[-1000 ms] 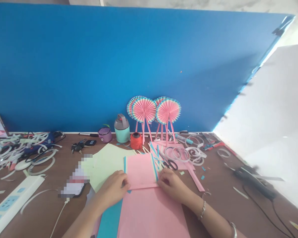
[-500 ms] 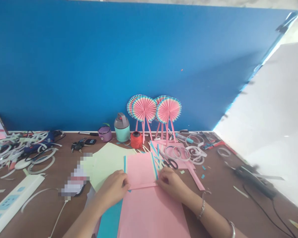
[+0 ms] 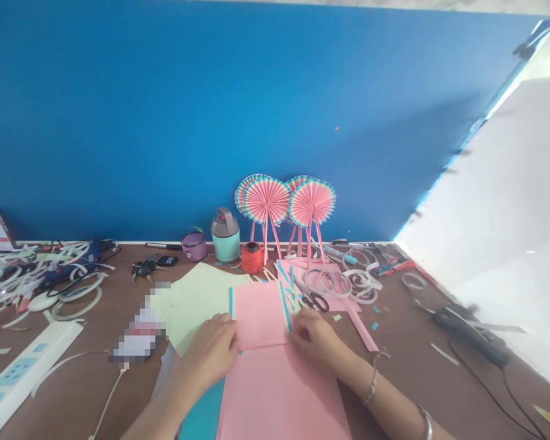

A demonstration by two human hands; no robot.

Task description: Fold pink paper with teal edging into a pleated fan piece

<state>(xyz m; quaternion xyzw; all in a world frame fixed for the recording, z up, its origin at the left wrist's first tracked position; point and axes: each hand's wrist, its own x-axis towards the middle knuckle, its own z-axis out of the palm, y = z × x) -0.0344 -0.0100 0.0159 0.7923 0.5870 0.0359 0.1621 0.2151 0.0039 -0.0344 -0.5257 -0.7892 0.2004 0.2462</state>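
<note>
A pink sheet of paper [image 3: 259,315] with blue and cream strips along its left and right edges lies in front of me. My left hand [image 3: 214,347] pinches its near left corner, fingers curled. At the near right corner, my right hand [image 3: 318,339] is closed on the same sheet, with the fingertips partly hidden. A narrow crease runs along the near edge between the hands. Beneath it are a larger pink sheet [image 3: 282,397] and a blue sheet [image 3: 204,409]. Pale green paper [image 3: 201,293] lies beyond my left hand. Black-handled scissors [image 3: 319,302] rest just past my right hand.
Pink folded paper fans [image 3: 266,200] lean on the blue partition [image 3: 165,122]. A teal and grey flask [image 3: 226,238] and red thread spool [image 3: 252,258] stand nearby. A phone [image 3: 140,339], power strip [image 3: 27,370], tangled white strips [image 3: 77,293] and a black corded tool [image 3: 472,336] surround the work.
My left hand's fingers have shifted slightly and curl more over the paper's near left corner. The right hand and the sheet stay almost where they were.
</note>
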